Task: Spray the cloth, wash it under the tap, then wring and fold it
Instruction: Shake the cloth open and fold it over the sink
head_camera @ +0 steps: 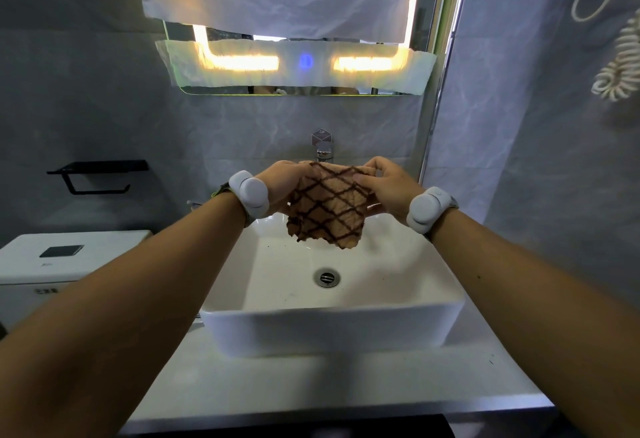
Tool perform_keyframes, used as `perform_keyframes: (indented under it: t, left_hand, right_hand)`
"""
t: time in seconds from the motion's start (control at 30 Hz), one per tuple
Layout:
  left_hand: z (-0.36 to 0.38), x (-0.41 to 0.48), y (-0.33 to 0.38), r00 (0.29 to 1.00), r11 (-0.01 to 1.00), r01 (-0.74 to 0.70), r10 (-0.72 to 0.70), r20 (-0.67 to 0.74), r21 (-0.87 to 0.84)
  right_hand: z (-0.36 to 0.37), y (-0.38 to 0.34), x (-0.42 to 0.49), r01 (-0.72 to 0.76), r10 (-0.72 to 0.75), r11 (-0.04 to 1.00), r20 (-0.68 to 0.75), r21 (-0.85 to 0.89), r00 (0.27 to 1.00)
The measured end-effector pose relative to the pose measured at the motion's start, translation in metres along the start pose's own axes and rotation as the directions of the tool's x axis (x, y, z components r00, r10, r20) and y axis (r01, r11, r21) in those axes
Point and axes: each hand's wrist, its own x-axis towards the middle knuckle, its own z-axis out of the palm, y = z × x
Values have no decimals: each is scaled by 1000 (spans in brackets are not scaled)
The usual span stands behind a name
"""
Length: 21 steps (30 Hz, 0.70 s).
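A tan cloth [327, 209] with a dark brown diamond pattern hangs over the far half of the white rectangular sink [332, 330]. My left hand [284, 186] grips its upper left edge and my right hand [388, 185] pinches its upper right corner. Both wrists wear white bands. The chrome tap [325, 151] stands just behind the cloth, and its spout is hidden by the cloth and my hands. I see no water running. No spray bottle is in view.
The sink drain [327, 277] lies below the cloth. A white toilet cistern [65, 257] stands at the left, with a black paper holder [98, 174] on the wall above it. A lit mirror [298, 63] partly covered with paper hangs above. The pale countertop [311, 389] runs toward me.
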Motion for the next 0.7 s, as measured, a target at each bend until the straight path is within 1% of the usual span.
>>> perform_keyframes:
  t: [0.1,0.17,0.23,0.33,0.5,0.6,0.7]
  left_hand:
    - [-1,0,-1,999,999,39,-38,22,-31]
    - [-3,0,-3,996,999,49,-49,70,1]
    - [-7,1,-8,993,997,52,-57,102,52]
    - [-15,4,-16,994,995,79,-83,76,58]
    - [-26,1,-24,993,992,117,-116,-13,45]
    - [-34,-2,-29,987,987,160,-159,-35,23]
    - [-44,-6,-36,988,988,149,-148,-33,38]
  right_hand:
    - [7,0,-1,-53,53,998,-5,25,999]
    - [9,0,0,-91,90,994,13,63,996]
    - [8,2,0,-111,103,989,77,101,992]
    - [6,6,4,-98,82,991,158,92,984]
    - [14,13,5,-56,47,998,193,39,980]
    - [22,12,5,-81,77,997,243,6,967]
    - [38,9,8,-87,93,996,253,-34,963]
